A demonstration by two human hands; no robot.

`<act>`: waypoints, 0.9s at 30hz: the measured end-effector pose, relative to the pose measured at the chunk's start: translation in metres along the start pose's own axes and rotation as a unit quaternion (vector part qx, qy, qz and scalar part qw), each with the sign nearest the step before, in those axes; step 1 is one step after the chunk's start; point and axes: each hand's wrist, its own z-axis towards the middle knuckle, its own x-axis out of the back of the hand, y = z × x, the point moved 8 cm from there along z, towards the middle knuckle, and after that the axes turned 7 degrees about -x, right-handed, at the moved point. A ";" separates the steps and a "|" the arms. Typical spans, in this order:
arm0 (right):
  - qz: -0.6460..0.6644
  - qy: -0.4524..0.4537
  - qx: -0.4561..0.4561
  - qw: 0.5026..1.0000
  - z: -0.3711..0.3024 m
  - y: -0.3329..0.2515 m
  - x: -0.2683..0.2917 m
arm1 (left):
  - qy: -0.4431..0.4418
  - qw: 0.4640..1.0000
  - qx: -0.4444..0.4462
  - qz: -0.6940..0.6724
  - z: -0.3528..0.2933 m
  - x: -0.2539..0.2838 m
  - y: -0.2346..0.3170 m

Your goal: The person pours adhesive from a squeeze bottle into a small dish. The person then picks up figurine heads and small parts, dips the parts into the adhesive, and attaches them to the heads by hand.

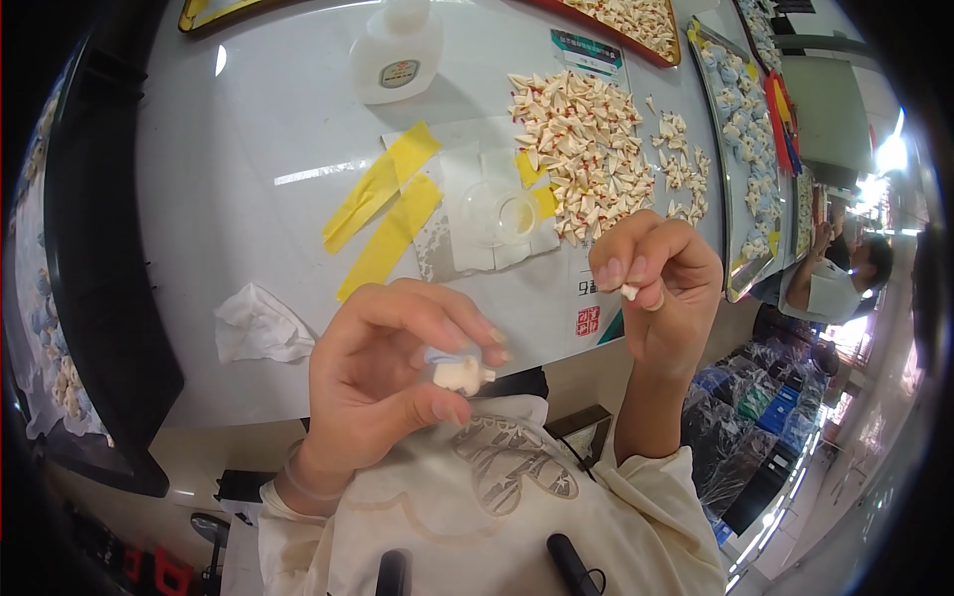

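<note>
Hands work above a white table (248, 129): the left hand (383, 372) pinches a small cream piece (460, 374) between thumb and fingers, while the right hand (661, 283) nips a tiny white bit (629, 291) at its fingertips. Behind them lie a heap of cream cones (581, 149), yellow tape strips (383, 204), a clear dish (494, 214) and a crumpled tissue (256, 326)

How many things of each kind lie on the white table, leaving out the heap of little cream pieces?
Yellow tape strips: 4
White squeeze bottle: 1
Clear round dish: 1
Crumpled white tissue: 1
Total: 7
</note>
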 end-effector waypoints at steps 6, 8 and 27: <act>0.046 -0.010 -0.081 0.996 0.005 0.004 -0.009 | -0.026 1.000 -0.007 -0.008 0.002 -0.004 0.002; 0.075 -0.019 -0.111 0.991 0.007 0.009 -0.011 | -0.024 1.000 -0.003 -0.020 0.002 -0.003 0.001; 0.103 -0.085 -0.043 0.990 0.011 0.003 -0.035 | -0.049 0.998 0.019 -0.031 0.001 -0.004 0.002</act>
